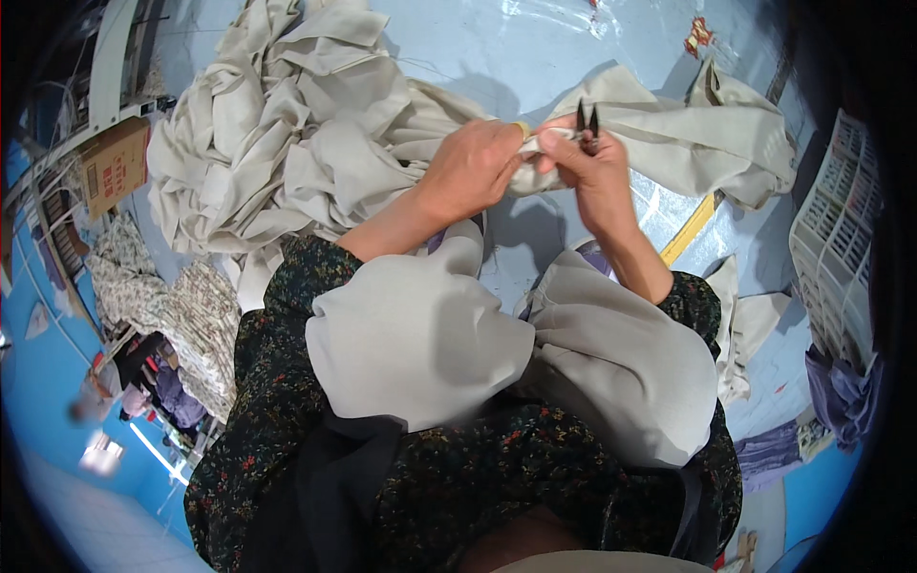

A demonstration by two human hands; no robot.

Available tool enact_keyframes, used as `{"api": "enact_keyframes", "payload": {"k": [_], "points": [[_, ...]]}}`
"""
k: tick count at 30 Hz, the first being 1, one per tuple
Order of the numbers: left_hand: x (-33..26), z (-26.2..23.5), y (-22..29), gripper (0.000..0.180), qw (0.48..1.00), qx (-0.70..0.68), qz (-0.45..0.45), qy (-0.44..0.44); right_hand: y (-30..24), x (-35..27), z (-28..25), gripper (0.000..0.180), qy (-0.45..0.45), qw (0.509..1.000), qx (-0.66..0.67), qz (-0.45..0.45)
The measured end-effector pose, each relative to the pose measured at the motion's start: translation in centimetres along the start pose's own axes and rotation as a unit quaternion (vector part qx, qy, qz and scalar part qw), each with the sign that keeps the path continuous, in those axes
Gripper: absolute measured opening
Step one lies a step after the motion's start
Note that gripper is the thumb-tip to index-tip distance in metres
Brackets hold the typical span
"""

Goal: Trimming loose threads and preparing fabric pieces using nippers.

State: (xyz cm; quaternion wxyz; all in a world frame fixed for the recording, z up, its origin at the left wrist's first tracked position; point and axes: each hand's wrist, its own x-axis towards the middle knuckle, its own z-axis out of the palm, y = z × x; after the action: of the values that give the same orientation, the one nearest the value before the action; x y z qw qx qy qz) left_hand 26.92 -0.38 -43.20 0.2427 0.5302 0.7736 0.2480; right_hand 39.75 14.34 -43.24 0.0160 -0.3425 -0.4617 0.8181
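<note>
In front of me, my left hand (471,170) is closed, its fingers pinching a beige cloth (678,134). A yellow band shows on one of its fingers. Close against it, my right hand (597,170) pinches the same cloth between thumb and fingertips. It also holds a pair of thread snips (587,129) in its palm, with the dark blades pointing up and away. The cloth spreads right from the hands; to the left it meets a large crumpled heap of beige fabric (334,124). The fingertips hide the pinched spot.
Beige fabric pieces (411,334) cover my lap. On the pale blue table (458,29), a yellow strip (690,229) lies beyond my right forearm. A white plastic basket (836,239) stands at the right. At the left are a cardboard box (117,167) and patterned cloth (186,315).
</note>
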Motion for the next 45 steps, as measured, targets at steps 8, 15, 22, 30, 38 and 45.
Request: {"api": "enact_keyframes", "payload": {"k": [8,15,22,30,38,45], "points": [[-1.2,-3.1,-7.1,0.032,0.998,0.063,0.01,0.027,-20.6,-8.0,-21.4,0.027,0.327,0.836,0.036,-0.439],[2.8,1.5,-4.1,0.011,0.998,0.055,-0.043,0.004,-14.4,-7.2,-20.9,0.036,0.611,0.69,-0.173,-0.348],[1.7,2.2,-2.8,0.019,0.997,0.042,-0.051,0.044,1.5,-2.5,-5.8,0.045,0.131,0.984,-0.048,0.109],[1.4,2.2,-2.6,0.021,0.996,0.029,-0.037,0.072,2.5,1.9,-4.9,0.042,0.081,0.986,-0.047,0.14],[0.9,1.8,-2.8,0.019,0.997,0.026,-0.017,0.077,1.7,2.9,-3.3,0.038,0.08,0.994,0.043,0.064],[1.4,-2.6,-5.8,0.037,0.99,0.139,-0.006,0.024,1.4,2.6,-2.4,0.024,0.067,0.997,0.041,-0.008]]}}
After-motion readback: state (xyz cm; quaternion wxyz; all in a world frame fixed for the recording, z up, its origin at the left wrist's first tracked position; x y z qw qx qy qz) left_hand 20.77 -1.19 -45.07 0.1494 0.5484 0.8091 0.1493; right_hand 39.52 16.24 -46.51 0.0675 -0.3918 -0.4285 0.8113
